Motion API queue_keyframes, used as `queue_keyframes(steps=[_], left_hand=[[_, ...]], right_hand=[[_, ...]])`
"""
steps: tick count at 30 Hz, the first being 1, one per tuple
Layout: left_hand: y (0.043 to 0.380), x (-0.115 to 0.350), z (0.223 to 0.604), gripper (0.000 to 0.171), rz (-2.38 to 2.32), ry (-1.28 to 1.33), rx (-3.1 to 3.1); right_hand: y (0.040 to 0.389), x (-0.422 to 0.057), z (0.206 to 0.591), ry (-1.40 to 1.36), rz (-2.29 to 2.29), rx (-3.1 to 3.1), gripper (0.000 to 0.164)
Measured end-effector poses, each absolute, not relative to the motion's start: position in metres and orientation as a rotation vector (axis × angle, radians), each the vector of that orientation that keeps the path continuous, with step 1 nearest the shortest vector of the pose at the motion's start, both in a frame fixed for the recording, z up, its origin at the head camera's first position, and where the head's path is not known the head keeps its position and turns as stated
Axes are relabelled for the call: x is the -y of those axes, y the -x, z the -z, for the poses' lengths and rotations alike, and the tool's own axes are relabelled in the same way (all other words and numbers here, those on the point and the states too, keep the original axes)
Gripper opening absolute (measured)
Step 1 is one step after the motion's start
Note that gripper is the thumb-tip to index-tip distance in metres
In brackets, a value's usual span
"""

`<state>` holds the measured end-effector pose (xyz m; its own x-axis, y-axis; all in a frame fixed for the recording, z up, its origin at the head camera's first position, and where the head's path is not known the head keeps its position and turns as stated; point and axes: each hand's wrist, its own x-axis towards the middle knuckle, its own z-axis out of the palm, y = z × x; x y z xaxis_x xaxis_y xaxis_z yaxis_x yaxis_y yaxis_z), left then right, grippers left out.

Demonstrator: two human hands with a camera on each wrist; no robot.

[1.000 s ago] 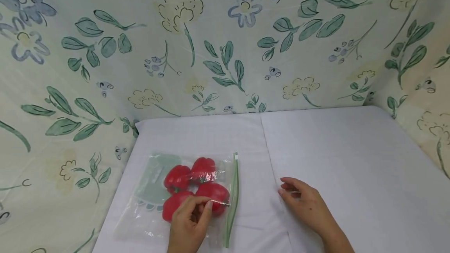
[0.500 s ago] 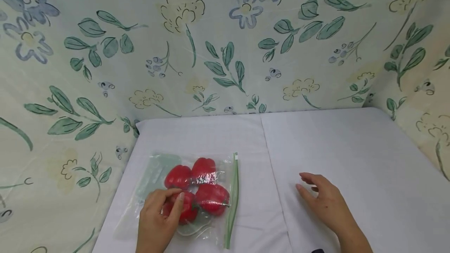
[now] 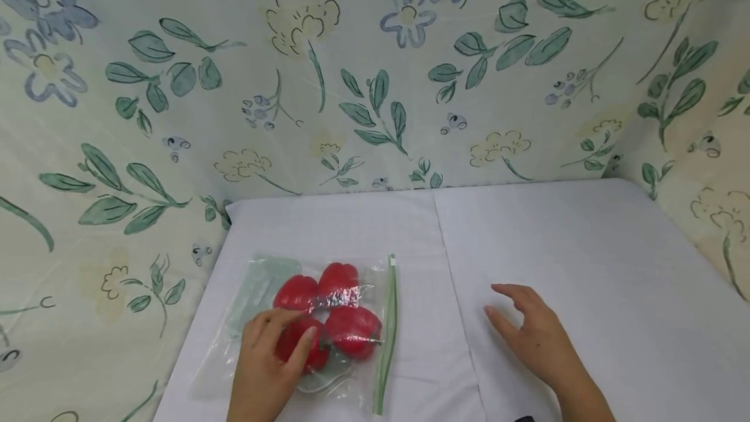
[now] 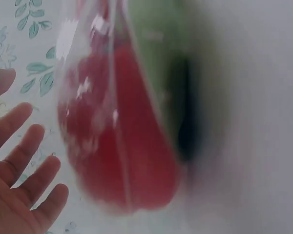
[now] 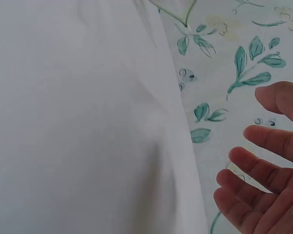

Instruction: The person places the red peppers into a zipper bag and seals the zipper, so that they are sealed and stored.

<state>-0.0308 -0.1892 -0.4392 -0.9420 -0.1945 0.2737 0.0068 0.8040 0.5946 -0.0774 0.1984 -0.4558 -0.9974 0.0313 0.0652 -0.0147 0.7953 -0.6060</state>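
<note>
A clear zip bag (image 3: 217, 366) with a green zip edge lies flat on the white cloth, several red bell peppers (image 3: 353, 332) inside it. The bag's zip strip (image 3: 385, 350) runs along its right side. Over the bag's near left part is my left hand (image 3: 266, 353), fingers relaxed and apart, partly covering the nearest left pepper. In the left wrist view its fingers (image 4: 27, 151) are spread beside the bag and hold nothing. To the right of the bag my right hand (image 3: 536, 337) hovers with loosely bent fingers and holds nothing; the right wrist view agrees.
White cloth (image 3: 556, 233) covers the table, with a seam running front to back. A floral curtain (image 3: 375, 83) hangs behind and at both sides. A small dark object (image 3: 524, 419) shows at the bottom edge beside the right wrist.
My left hand has moved left from the bag's middle, uncovering the right near pepper, and its fingers have loosened. My right hand has moved right, its fingers spreading wider. The bag has stayed in place.
</note>
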Motion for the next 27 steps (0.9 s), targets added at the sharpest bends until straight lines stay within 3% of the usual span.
queue_keyframes(steps=[8, 16, 21, 27], left_hand=[[0.036, 0.164, 0.444, 0.051, 0.925, 0.025, 2.688], [0.051, 0.154, 0.433, 0.053, 0.988, 0.208, 2.753], [0.083, 0.15, 0.404, 0.048, 1.081, 0.385, 2.801], [0.139, 0.142, 0.377, 0.041, 1.04, 0.484, 2.973]], right_hand=[[0.088, -0.145, 0.466, -0.03, -1.364, 2.948, 0.048], [0.124, -0.086, 0.482, 0.023, -1.888, 2.775, 0.058], [0.15, -0.058, 0.484, 0.102, -2.147, 2.589, 0.051], [0.161, -0.038, 0.478, 0.168, -2.019, 2.571, 0.034]])
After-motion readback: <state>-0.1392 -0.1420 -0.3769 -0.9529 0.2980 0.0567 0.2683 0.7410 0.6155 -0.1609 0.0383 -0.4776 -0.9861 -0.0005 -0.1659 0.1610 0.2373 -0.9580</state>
